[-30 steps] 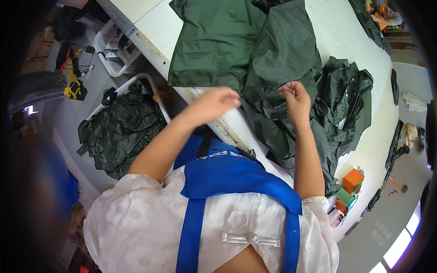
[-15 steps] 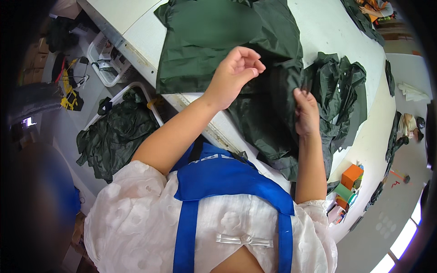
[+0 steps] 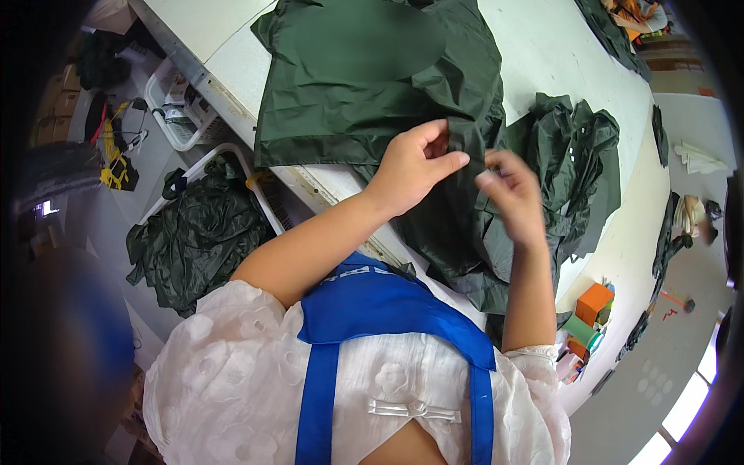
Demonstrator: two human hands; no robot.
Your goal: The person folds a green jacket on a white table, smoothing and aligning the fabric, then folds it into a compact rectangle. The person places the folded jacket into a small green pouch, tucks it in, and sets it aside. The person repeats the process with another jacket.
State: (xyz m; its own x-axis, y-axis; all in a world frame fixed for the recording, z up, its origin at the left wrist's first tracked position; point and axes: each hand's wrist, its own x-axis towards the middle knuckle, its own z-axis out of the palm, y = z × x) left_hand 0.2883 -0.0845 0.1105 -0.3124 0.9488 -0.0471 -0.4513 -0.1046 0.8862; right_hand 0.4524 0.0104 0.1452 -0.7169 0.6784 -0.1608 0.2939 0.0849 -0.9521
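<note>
Both forearms extend up from the lower edge over the white table (image 3: 558, 62). The left hand (image 3: 415, 167) pinches a fold of the dark green fabric (image 3: 364, 85) between thumb and fingers, apparently to hold it taut; the right hand (image 3: 511, 194) grips the same fold just beside it. A crumpled green pile (image 3: 581, 147) lies beyond.

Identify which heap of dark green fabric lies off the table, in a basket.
The heap at lower left, in the white basket beside the table; the other green pieces all lie on the tabletop.
</note>
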